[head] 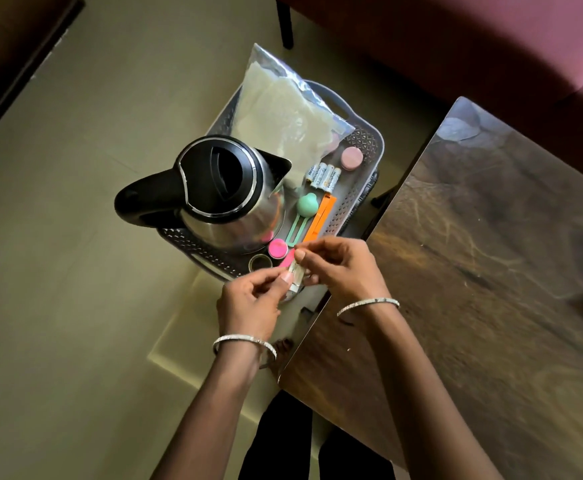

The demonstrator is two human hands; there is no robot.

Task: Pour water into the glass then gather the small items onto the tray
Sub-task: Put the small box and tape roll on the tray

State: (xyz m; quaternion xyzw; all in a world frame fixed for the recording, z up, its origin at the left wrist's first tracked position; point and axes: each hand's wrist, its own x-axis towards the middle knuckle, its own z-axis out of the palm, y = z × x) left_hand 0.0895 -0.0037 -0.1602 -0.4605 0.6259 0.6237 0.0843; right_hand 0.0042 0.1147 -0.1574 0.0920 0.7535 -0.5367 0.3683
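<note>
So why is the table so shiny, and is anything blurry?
Head view: light glares off the glossy table; the kettle mirrors the pink cap beside it; the small packet between the left hand and right hand looks blurred; the wide lens bends the edges.

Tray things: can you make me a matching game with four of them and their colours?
Things:
1. kettle lid
2. batteries
3. zip bag
4. egg-shaped piece

Colours:
A. white
B. mint green
C. black
D. see-through

Pairs: 1-C, 2-A, 3-D, 4-B
</note>
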